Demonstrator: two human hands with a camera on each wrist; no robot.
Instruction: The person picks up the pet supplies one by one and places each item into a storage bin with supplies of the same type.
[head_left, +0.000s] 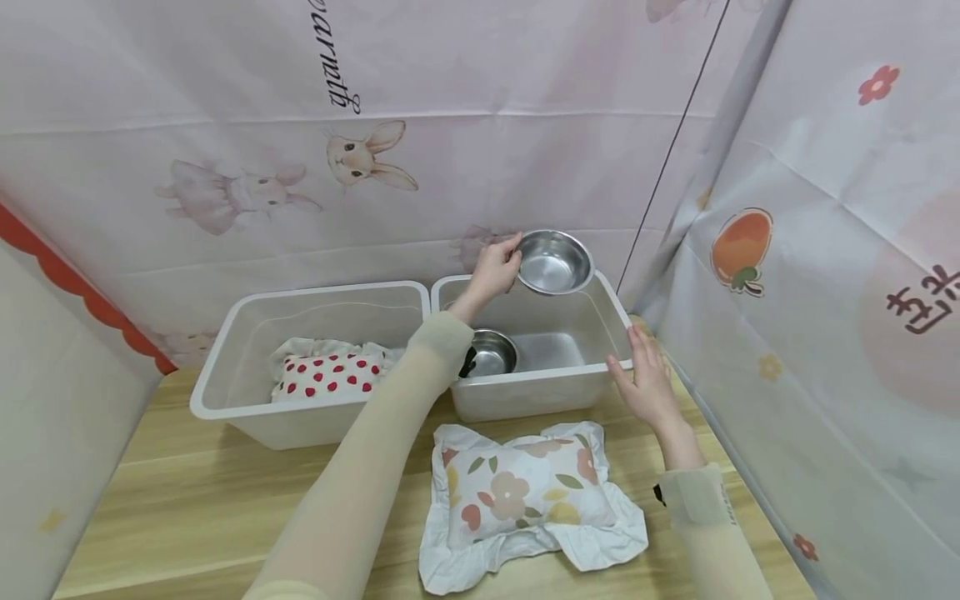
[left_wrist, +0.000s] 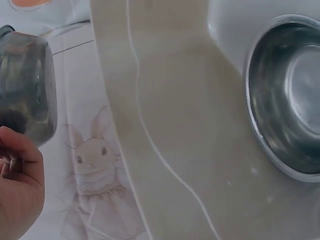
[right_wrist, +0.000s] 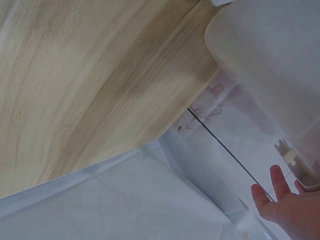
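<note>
Currently, a metal bowl [head_left: 555,262] is held by the left hand [head_left: 492,273], lying at 3 o'clock from its grip as seen in the head view. That grip is closed, with thumb and fingers pinched on the bowl's left edge. The bowl is kept raised, its hollow turned to be seen from the head, and in that view the far rim of the right bin [head_left: 532,402] is overlapped by it. Being round, it is marked by no long axis. A second metal bowl [head_left: 495,357] is placed inside the right bin, at about 7 o'clock from the held one and 6 o'clock from the left hand, partly covered by the left cuff [head_left: 441,337]. Both bowls are set nearer to the left hand than to the right hand [head_left: 647,383], whose extended, parted fingers are laid against the bin's near right corner. At 9 o'clock, a red-spotted pillow [head_left: 330,375] is contained in the left bin [head_left: 277,427]. On the table [head_left: 187,492], at 6 o'clock from the right bin, a floral pillow [head_left: 525,500] is laid.
</note>
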